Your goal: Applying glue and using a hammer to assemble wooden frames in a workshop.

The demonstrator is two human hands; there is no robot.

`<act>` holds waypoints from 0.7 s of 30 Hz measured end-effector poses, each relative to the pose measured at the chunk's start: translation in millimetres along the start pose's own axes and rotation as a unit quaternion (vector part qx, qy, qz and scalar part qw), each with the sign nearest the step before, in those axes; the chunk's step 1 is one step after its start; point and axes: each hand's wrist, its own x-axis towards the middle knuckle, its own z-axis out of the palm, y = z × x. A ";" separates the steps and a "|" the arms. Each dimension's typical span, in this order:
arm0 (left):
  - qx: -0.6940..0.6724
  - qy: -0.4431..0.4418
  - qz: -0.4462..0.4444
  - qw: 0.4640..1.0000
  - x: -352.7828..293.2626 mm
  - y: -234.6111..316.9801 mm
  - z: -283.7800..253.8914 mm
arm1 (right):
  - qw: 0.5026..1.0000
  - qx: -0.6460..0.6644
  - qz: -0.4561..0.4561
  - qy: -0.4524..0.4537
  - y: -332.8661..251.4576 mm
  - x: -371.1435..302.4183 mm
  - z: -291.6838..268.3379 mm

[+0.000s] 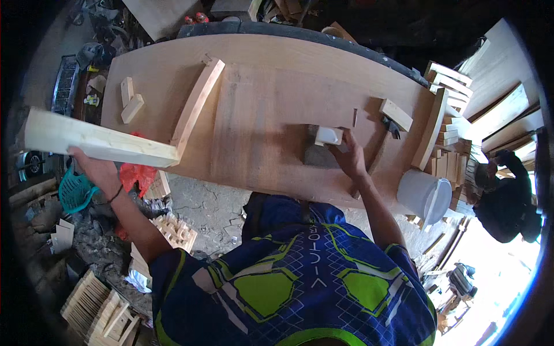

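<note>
My left hand grips a long pale wooden beam from below, near its outer end. The beam is held out at the left; its inner end meets the near end of a second wooden bar lying across the worktable, though I cannot tell whether they touch. My right hand is closed at the right side of a small pale block, its fingers partly hidden. Right of it lies a hammer with its handle toward me, next to a short wood block. A thin brown stick-like piece lies nearby.
Two short wood offcuts lie on the worktable at the left. A white bucket stands at its right edge beside a long bar and stacked wood. Another person is at far right. A green basket sits at lower left.
</note>
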 end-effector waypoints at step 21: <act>0.150 -0.579 0.094 0.796 -257.9 -63.9 192.7 | 0.990 0.022 -0.096 -0.099 40.9 -13.1 -23.9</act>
